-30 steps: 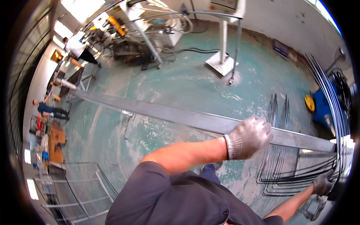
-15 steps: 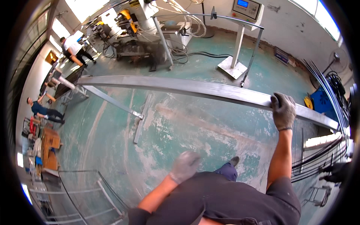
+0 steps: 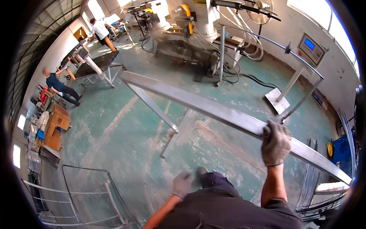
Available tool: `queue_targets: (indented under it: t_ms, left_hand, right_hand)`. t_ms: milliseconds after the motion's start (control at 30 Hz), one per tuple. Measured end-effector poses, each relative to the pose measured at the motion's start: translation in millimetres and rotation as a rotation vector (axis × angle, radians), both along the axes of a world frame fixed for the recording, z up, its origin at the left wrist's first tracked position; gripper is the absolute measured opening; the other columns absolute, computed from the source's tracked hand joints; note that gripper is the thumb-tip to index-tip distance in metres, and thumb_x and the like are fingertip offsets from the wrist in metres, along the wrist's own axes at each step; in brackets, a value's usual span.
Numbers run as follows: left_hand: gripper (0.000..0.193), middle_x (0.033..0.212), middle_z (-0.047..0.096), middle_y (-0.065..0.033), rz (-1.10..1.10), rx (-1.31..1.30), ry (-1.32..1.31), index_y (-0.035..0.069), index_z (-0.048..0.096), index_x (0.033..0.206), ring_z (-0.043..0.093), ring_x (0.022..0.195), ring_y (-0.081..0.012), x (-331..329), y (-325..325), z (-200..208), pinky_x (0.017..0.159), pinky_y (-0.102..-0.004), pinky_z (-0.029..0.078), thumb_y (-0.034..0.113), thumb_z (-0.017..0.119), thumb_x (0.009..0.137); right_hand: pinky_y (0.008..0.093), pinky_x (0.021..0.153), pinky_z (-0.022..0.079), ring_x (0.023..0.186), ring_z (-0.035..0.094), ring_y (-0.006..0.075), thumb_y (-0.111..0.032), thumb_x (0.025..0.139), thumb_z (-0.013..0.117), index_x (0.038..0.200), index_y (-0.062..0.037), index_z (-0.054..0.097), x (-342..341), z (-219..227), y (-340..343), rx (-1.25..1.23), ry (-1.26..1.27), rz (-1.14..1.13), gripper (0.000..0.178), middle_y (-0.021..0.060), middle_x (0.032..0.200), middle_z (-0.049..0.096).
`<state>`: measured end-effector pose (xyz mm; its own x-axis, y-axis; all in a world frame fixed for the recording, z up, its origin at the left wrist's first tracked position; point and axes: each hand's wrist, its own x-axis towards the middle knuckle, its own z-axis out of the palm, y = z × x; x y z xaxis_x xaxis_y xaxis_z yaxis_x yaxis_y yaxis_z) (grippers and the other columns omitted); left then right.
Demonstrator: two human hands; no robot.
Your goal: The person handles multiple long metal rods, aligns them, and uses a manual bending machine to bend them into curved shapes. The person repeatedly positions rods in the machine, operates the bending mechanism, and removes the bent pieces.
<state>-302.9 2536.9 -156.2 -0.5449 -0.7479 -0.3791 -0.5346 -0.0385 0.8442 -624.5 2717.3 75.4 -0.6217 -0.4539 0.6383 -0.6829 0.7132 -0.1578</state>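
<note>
A long, flat-topped steel beam (image 3: 213,108) runs from the upper left to the lower right in front of me. Under its far left end, a slanting metal leg (image 3: 154,108) goes down to a foot bar (image 3: 169,144) on the floor. My right hand (image 3: 276,143), in a grey work glove, is closed over the beam, fingers wrapped across its top. Low beside my body hangs my left hand (image 3: 182,184), also gloved and apart from the beam. Its fingers look curled, slightly blurred, with nothing visible in them.
A control box (image 3: 312,49) with a blue screen stands on a post at the right. Cables (image 3: 259,79) trail across the floor by machines. A metal rack (image 3: 87,192) is at lower left, thin rods (image 3: 310,183) at right. Two people (image 3: 63,86) (image 3: 102,34) work far left.
The view has turned left, so the surroundings sit farther right and the beam slants more steeply. My right hand stays on the beam; my left hand still hangs low.
</note>
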Motion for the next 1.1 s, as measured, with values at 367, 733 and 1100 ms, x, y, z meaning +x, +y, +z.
queue_targets:
  t_ms: [367, 733, 1100]
  left_hand:
    - [0.017, 0.096, 0.075, -0.0154, 0.146, -0.053, 0.025, 0.003, 0.076, 0.100, 0.073, 0.091, -0.0253, 56.2, -317.9, -50.2, 0.084, -0.0352, 0.055, 0.015, 0.072, 0.090]
    - [0.015, 0.082, 0.068, -0.0034, -0.063, -0.038, -0.022, -0.002, 0.072, 0.096, 0.061, 0.078, -0.0116, 32.8, -711.6, 14.0, 0.073, -0.0294, 0.050, 0.013, 0.070, 0.093]
    - [0.013, 0.087, 0.069, -0.0030, -0.505, -0.136, 0.114, -0.002, 0.072, 0.101, 0.063, 0.082, -0.0105, -204.9, -935.8, 38.0, 0.078, -0.0279, 0.051, 0.007, 0.068, 0.093]
  right_hand:
    - [0.0500, 0.090, 0.051, 0.107, 0.065, 0.0405, -0.033, 0.085, 0.078, 0.132, -0.0029, 0.058, 59.3, 35.3, -393.9, 0.122, -0.295, 0.425, 0.059, 0.0192, 0.123, 0.066]
    - [0.0447, 0.074, 0.055, 0.079, 0.071, 0.0376, -0.033, 0.089, 0.073, 0.087, -0.0069, 0.077, 71.1, 42.4, -534.7, 0.127, -0.598, -0.249, 0.027, 0.0174, 0.082, 0.072]
    - [0.0459, 0.066, 0.052, 0.062, 0.065, 0.0381, -0.040, 0.083, 0.077, 0.070, -0.0003, 0.072, 55.5, 41.6, -644.0, 0.106, -0.699, -0.706, 0.042, 0.0204, 0.064, 0.063]
